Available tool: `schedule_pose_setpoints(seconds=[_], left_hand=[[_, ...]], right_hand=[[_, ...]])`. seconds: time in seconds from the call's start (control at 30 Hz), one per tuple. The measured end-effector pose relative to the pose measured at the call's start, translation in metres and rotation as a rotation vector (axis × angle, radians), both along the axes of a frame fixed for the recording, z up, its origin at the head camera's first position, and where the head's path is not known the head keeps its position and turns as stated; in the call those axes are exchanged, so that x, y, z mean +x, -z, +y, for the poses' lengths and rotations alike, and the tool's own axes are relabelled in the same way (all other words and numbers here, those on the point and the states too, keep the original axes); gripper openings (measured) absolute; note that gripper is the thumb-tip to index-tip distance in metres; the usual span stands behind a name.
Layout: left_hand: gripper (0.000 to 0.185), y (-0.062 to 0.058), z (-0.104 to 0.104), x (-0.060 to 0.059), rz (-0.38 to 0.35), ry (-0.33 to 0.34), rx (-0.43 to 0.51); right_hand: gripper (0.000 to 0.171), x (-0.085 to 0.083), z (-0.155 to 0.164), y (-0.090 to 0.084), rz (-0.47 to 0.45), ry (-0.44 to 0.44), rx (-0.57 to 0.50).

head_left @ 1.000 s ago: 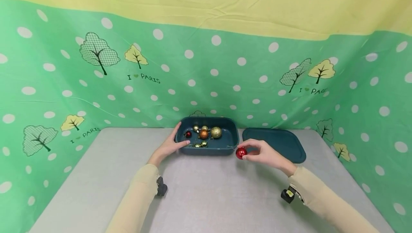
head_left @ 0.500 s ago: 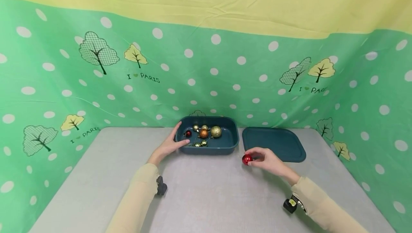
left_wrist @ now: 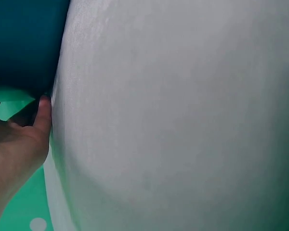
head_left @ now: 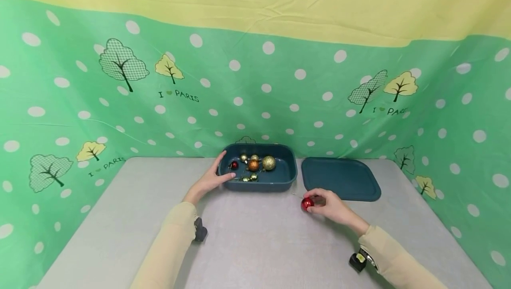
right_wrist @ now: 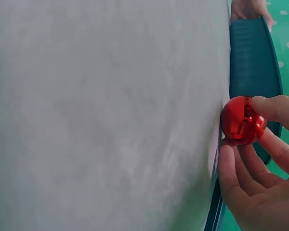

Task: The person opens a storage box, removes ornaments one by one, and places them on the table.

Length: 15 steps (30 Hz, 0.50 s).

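In the head view a dark teal box (head_left: 261, 187) stands near the table's back edge. My left hand (head_left: 206, 183) holds its left end, thumb at the front rim and fingers along the side. Inside lie a small red ball (head_left: 234, 164), an orange ball (head_left: 253, 165), a larger glittery gold ball (head_left: 269, 163) and several small gold ornaments (head_left: 253, 176). My right hand (head_left: 330, 207) pinches a shiny red Christmas ball (right_wrist: 241, 120) between thumb and fingers, right of the box's front corner. A thin string (head_left: 296, 195) trails from it leftward.
A flat teal lid (head_left: 343, 178) lies on the grey table (head_left: 255, 240) to the right of the box, just behind my right hand. A green and yellow patterned cloth (head_left: 255, 67) hangs behind and beside the table.
My right hand has drawn the red Christmas ball away from the box's front right corner, slightly right and toward me. The left hand stays on the box.
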<state>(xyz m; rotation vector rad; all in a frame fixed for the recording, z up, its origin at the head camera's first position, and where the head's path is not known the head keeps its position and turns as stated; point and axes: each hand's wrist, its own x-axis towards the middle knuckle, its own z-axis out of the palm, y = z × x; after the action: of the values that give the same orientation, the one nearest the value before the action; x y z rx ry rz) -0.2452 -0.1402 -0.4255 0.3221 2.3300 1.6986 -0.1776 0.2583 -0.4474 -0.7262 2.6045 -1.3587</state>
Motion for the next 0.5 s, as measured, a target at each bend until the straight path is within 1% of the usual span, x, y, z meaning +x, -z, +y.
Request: schedule_pose_setpoints(seconds=[0.1, 0.23, 0.33, 0.5], left_hand=[[0.093, 0.012, -0.002, -0.007, 0.001, -0.01, 0.01], [0.094, 0.027, -0.004, -0.015, 0.021, -0.024, -0.005], [0.093, 0.031, -0.004, -0.017, 0.035, -0.033, -0.017], [0.092, 0.034, -0.005, -0.017, 0.038, -0.034, -0.011]], right_hand=[[0.032, -0.002, 0.0, 0.001, -0.027, -0.002, -0.012], [0.033, -0.003, 0.001, 0.004, -0.039, -0.002, -0.033], [0.033, -0.003, 0.002, 0.005, -0.043, 0.005, -0.054], [0.034, -0.002, 0.003, 0.008, -0.06, 0.009, -0.113]])
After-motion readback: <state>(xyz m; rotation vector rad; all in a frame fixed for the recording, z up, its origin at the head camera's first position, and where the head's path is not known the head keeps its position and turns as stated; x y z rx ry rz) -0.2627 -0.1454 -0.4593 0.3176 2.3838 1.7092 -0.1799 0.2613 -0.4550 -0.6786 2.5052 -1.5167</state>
